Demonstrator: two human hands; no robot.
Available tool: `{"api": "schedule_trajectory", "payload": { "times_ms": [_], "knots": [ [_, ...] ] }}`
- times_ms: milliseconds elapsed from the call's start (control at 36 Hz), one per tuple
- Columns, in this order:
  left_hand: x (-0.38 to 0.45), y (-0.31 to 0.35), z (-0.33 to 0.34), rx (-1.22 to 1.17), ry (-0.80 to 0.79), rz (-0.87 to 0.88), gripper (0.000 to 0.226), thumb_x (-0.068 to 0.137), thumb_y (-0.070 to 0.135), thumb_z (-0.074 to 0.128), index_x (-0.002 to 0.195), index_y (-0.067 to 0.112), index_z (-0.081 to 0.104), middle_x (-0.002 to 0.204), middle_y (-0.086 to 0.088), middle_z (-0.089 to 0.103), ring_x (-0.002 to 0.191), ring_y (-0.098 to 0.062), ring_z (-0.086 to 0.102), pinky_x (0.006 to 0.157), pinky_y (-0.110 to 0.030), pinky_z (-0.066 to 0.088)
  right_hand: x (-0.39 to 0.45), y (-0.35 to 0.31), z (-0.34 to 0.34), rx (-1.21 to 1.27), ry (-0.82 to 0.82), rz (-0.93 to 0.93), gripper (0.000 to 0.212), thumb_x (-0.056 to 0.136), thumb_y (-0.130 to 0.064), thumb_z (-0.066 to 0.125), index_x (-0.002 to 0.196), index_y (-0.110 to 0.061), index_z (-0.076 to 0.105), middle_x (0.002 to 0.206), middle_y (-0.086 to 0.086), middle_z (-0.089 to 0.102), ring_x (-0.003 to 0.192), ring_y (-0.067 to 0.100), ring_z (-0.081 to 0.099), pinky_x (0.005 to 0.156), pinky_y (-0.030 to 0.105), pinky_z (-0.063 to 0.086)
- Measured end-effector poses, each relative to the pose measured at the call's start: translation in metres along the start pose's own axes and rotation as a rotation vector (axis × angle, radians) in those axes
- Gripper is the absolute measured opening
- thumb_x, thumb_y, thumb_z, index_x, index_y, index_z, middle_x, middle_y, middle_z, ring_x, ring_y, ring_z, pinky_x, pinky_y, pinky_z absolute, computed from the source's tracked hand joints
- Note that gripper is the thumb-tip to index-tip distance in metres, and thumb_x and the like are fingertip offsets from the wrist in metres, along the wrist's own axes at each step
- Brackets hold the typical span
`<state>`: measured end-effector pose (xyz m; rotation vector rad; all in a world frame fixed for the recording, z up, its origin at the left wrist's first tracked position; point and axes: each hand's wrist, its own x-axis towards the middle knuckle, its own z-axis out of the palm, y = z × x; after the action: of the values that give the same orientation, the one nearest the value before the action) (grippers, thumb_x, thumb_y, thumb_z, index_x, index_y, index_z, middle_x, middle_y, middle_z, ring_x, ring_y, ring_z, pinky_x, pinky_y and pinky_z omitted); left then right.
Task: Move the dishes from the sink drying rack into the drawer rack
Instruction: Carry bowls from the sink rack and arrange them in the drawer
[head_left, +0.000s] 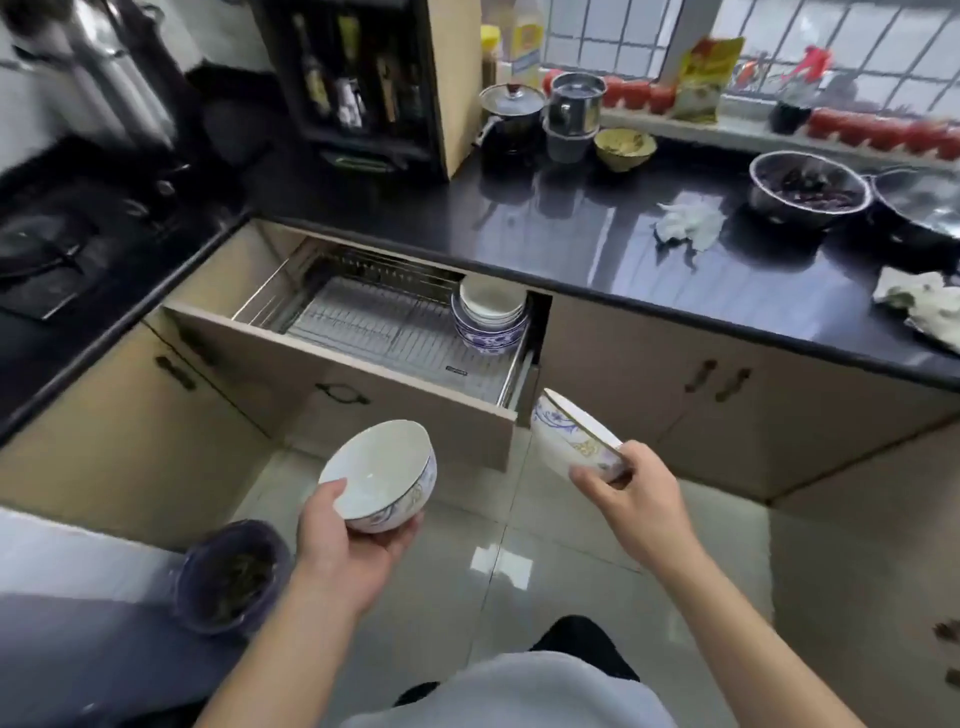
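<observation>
While looking down over an open kitchen drawer, holding one bowl in each hand above the tiled floor (519, 545). Cradling a white bowl (382, 475) from below in the left hand (348, 540), thumb hooked over the near rim, fingers curled under the base and mostly hidden by the bowl itself. Gripping a second patterned bowl (574, 434) in the right hand (636, 501), tilted on edge so only its outer wall and thin rim are showing; fingertips partly lost behind its foot. Hovering both bowls just in front of the drawer front (363, 384), apart from it, the right one close to the drawer's right corner. Sitting inside the drawer, a wire drawer rack (374, 327), its back end cut off under the black countertop (597, 239). Resting at the rack's right rear, a stack of bowls (491, 317), blue-patterned below, white on top; count hard to tell. Blurring out at the left, a stove (47, 260). Standing on the floor at lower left, a dark bin (234, 574), contents unclear.
</observation>
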<state>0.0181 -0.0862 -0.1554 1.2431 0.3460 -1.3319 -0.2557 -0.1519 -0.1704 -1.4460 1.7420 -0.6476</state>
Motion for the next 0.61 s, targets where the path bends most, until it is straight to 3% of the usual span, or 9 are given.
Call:
{"api": "schedule_trajectory", "payload": {
  "times_ms": [278, 361, 444, 528, 611],
  "knots": [
    [0.095, 0.077, -0.001, -0.09, 0.206, -0.018, 0.018, 0.098, 0.026, 0.05, 0.107, 0.013, 0.057, 0.112, -0.018, 0.064, 0.103, -0.038, 0.064, 0.105, -0.052, 0.046, 0.125, -0.041, 0.069, -0.083, -0.077, -0.067, 0.038, 0.081, -0.036, 0.081, 0.082, -0.014, 0.05, 0.087, 0.005, 0.055, 0.076, 0.019, 0.053, 0.064, 0.034, 0.042],
    [0.122, 0.108, 0.013, -0.105, 0.267, 0.006, 0.016, 0.099, 0.026, 0.05, 0.105, 0.013, 0.057, 0.111, -0.017, 0.064, 0.101, -0.037, 0.064, 0.105, -0.052, 0.047, 0.174, -0.059, 0.096, -0.133, -0.123, -0.108, 0.037, 0.08, -0.036, 0.082, 0.08, -0.015, 0.052, 0.09, 0.003, 0.052, 0.082, 0.018, 0.053, 0.066, 0.029, 0.041],
    [0.144, 0.135, 0.022, -0.125, 0.322, 0.045, 0.018, 0.098, 0.027, 0.05, 0.11, 0.015, 0.058, 0.115, -0.015, 0.065, 0.105, -0.036, 0.064, 0.097, -0.05, 0.05, 0.212, -0.073, 0.12, -0.218, -0.225, -0.169, 0.035, 0.078, -0.039, 0.083, 0.084, -0.019, 0.055, 0.1, -0.004, 0.046, 0.089, 0.004, 0.05, 0.074, 0.021, 0.044],
    [0.17, 0.171, 0.037, -0.199, 0.343, 0.095, 0.036, 0.096, 0.026, 0.052, 0.131, 0.016, 0.054, 0.121, -0.015, 0.063, 0.11, -0.037, 0.063, 0.083, -0.048, 0.054, 0.262, -0.101, 0.146, -0.285, -0.308, -0.252, 0.044, 0.076, -0.045, 0.084, 0.095, -0.016, 0.055, 0.117, -0.007, 0.04, 0.093, 0.002, 0.045, 0.091, 0.037, 0.049],
    [0.183, 0.196, 0.049, -0.255, 0.355, 0.107, 0.043, 0.094, 0.027, 0.052, 0.136, 0.017, 0.051, 0.126, -0.015, 0.062, 0.113, -0.036, 0.063, 0.08, -0.047, 0.054, 0.299, -0.136, 0.173, -0.376, -0.435, -0.319, 0.052, 0.076, -0.05, 0.083, 0.1, -0.015, 0.053, 0.144, -0.002, 0.03, 0.121, 0.017, 0.047, 0.101, 0.039, 0.046]
  ]
}}
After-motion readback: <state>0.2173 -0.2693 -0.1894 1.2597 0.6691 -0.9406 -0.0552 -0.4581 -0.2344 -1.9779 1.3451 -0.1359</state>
